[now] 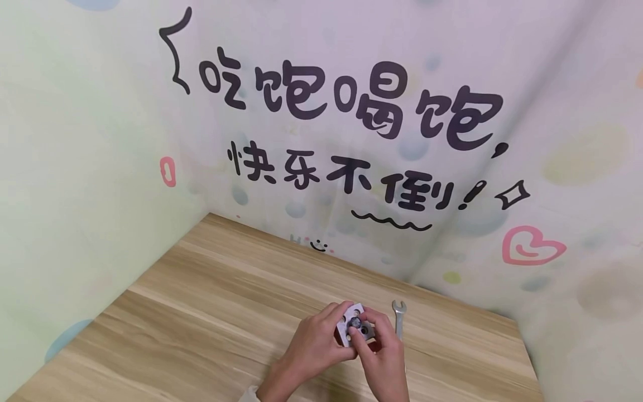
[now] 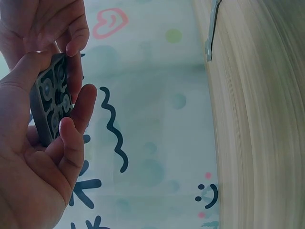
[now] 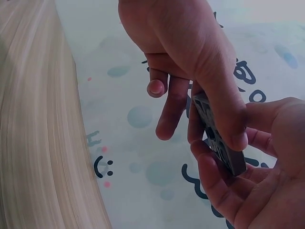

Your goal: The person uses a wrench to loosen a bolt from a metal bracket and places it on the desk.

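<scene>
A square grey metal plate (image 1: 344, 330) with round corner holes is held up above the table. Its edge is gripped by my left hand (image 1: 316, 341), the thumb along one side in the left wrist view. At the plate's centre sits a dark round bolt head (image 1: 355, 322). The thumb and forefinger of my right hand (image 1: 383, 349) pinch that bolt head. In the left wrist view, dark curved recesses mark the other face of the metal plate (image 2: 53, 98). The right wrist view shows the plate (image 3: 233, 162) edge-on between both hands, its bolt hidden.
An open-ended wrench (image 1: 399, 315) lies on the wooden table (image 1: 166, 318), just beyond the right hand. Printed cloth walls (image 1: 321, 33) with dark lettering close off the table's back and sides.
</scene>
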Demonstrator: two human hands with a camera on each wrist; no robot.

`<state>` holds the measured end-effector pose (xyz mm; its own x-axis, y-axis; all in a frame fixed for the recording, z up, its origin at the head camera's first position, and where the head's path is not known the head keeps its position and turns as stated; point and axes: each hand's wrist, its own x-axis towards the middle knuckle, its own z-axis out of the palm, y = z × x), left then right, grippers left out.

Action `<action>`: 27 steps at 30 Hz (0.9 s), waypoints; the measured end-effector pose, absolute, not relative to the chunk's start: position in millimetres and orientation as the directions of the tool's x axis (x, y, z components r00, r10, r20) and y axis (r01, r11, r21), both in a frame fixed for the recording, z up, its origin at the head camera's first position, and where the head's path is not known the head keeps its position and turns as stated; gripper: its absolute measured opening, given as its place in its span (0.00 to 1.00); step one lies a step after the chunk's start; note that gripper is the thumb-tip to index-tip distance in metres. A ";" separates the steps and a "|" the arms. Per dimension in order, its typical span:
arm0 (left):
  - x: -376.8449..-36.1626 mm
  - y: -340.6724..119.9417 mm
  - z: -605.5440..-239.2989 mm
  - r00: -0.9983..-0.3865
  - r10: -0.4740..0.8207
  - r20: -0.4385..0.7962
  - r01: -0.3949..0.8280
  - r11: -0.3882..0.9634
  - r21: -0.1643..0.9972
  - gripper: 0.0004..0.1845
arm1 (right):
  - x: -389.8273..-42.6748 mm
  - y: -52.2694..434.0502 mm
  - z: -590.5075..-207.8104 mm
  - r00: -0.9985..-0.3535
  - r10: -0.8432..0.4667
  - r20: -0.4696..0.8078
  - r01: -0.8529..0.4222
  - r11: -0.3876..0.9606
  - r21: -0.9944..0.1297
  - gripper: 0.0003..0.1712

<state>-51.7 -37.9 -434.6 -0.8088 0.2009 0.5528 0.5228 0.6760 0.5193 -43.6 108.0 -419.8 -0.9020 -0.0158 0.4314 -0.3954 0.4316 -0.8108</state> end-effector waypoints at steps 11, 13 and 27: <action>-53.4 -37.5 -437.5 -0.780 0.189 0.596 0.534 0.697 0.478 0.37 | -42.3 108.8 -418.3 -0.878 -0.061 0.474 -0.453 0.422 -0.785 0.15; -53.6 -37.4 -437.7 -0.778 0.189 0.600 0.536 0.697 0.476 0.37 | -42.1 108.9 -417.7 -0.878 -0.065 0.475 -0.456 0.418 -0.786 0.15; -55.0 -36.6 -438.7 -0.764 0.177 0.621 0.543 0.695 0.470 0.37 | -43.3 109.8 -418.4 -0.872 -0.087 0.481 -0.470 0.419 -0.777 0.16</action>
<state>-55.0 -36.6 -438.7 -0.7638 0.1770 0.6207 0.5433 0.6955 0.4702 -43.3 109.8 -418.4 -0.8725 -0.0866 0.4810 -0.4699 0.4190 -0.7769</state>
